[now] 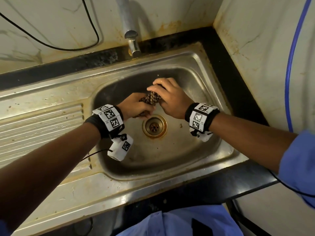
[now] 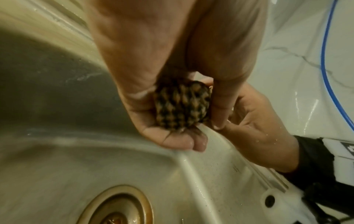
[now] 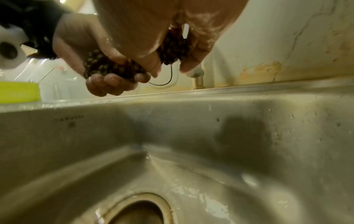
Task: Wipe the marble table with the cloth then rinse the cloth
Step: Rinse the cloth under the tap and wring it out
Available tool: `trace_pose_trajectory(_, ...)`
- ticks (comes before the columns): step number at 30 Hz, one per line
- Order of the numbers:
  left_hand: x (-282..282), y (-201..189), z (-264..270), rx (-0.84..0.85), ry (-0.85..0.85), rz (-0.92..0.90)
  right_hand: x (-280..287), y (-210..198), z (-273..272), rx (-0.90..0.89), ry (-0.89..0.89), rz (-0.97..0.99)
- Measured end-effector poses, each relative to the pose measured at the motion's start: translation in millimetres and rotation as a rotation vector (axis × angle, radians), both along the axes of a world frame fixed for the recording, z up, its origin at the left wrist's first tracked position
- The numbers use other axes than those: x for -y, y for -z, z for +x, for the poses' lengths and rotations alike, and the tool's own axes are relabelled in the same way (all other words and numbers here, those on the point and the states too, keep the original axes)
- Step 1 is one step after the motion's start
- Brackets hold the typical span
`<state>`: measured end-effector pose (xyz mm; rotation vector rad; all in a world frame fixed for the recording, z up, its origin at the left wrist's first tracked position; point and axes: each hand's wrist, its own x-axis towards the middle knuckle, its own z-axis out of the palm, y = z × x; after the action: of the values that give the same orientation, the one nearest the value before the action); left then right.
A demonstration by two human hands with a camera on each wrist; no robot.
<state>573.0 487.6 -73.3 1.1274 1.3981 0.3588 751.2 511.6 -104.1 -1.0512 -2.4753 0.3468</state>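
Cloth (image 1: 150,99) (twisted) gripped between left hand (image 1: 136,106) and right hand (image 1: 170,99).

A stained steel sink (image 1: 201,65) is set into a black surface (image 1: 226,68), with a ribbed draining board (image 1: 39,126) at its left. A rusty drain (image 1: 154,126), a tap (image 1: 131,38), a black cable (image 1: 51,46) and a blue hose (image 1: 289,65) are seen.

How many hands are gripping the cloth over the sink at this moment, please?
2. The left hand grips the near end of the twisted cloth; the right hand grips the far end. Both are above the sink, near the drain.
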Motion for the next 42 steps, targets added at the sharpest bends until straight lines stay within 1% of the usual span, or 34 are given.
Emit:
trace_pose_trajectory(2,0,0,2,0.019,0.060,-0.084,0,0,1,0.080,-0.076,0.096)
trace_pose_trajectory(4,-3,3,4,0.002,0.076,-0.188,-1,-1,1,0.167,-0.141,0.129)
trace_pose_trajectory(6,-6,4,9,-0.085,0.091,-0.217,-2,-1,-1,0.235,-0.190,0.133)
trace_pose_trajectory(9,-11,11,15,-0.285,0.164,-0.108,-7,-4,-5,0.293,-0.223,0.127)
trace_pose_trajectory(11,-13,12,14,-0.428,0.176,-0.009,-10,-9,-9,0.325,-0.224,0.115)
trace_pose_trajectory(14,-14,8,14,-0.710,0.226,0.197,-10,-10,-15,0.336,-0.160,0.054)
trace_pose_trajectory(16,-15,6,14,-0.835,0.277,0.324,-12,-12,-22,0.342,-0.077,-0.043)
trace_pose_trajectory(18,-17,7,14,-0.921,0.349,0.395,-13,-18,-30,0.421,0.011,-0.155)
trace_pose_trajectory(20,-18,9,8,-0.998,0.495,0.433,-9,-25,-39,0.474,0.087,-0.256)
trace_pose_trajectory(22,-20,10,-1,-1.053,0.634,0.464,-6,-30,-49,0.467,0.139,-0.410)
trace_pose_trajectory(25,-22,13,-9,-1.097,0.765,0.540,-8,-33,-59,0.410,0.197,-0.725)
trace_pose_trajectory(28,-30,12,-12,-1.100,0.841,0.623,-10,-38,-61,0.289,0.242,-0.965)
trace_pose_trajectory(30,-34,11,-11,-1.066,0.885,0.666,-7,-39,-56,0.188,0.327,-1.095)
trace_pose_trajectory(33,-39,12,-8,-1.025,0.958,0.773,-6,-38,-48,0.133,0.448,-1.249)
trace_pose_trajectory(35,-40,11,-8,-0.966,0.955,0.856,-3,-34,-43,0.086,0.482,-1.369)
trace_pose_trajectory(37,-43,9,-5,-0.925,0.957,0.928,-7,-31,-38,0.050,0.492,-1.445)
trace_pose_trajectory(39,-46,7,-3,-0.892,0.967,0.949,-8,-29,-33,0.032,0.478,-1.466)
trace_pose_trajectory(41,-48,5,-1,-0.892,0.966,0.938,-8,-26,-30,0.019,0.440,-1.421)
trace_pose_trajectory(42,-48,5,0,-0.900,0.965,0.933,-9,-26,-30,0.012,0.422,-1.362)
